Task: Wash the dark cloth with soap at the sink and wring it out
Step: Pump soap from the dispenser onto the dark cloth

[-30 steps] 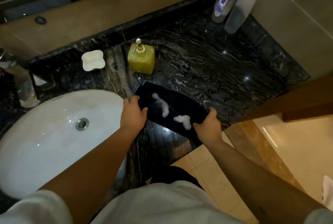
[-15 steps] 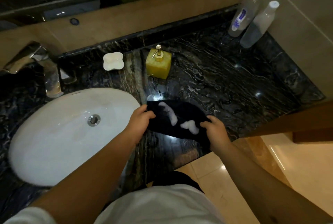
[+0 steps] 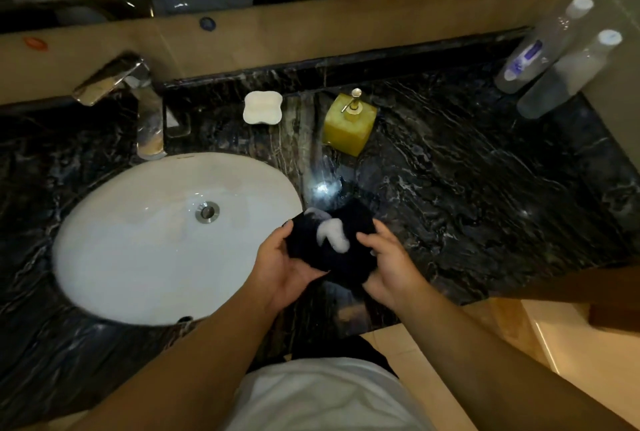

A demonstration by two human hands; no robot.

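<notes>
The dark cloth [image 3: 341, 259] is bunched between both hands just right of the white oval sink [image 3: 145, 250], above the black marble counter's front edge. White soap foam [image 3: 332, 234] lies on top of it. My left hand [image 3: 284, 264] grips the cloth's left side, thumb on top. My right hand [image 3: 389, 262] grips its right side, fingers curled over the fabric. The cloth's lower part is hidden behind my hands.
A yellow soap dispenser [image 3: 349, 124] and a white soap dish [image 3: 262, 107] stand behind the cloth. The chrome tap [image 3: 138, 108] stands behind the sink. Two clear bottles [image 3: 557, 59] lean in the far right corner. Black marble counter [image 3: 485, 188] stretches to the right.
Both hands have drawn together and lifted the cloth off the counter, gathering it from a flat strip into a bunch and shifting it left toward the sink. The foam patches have merged.
</notes>
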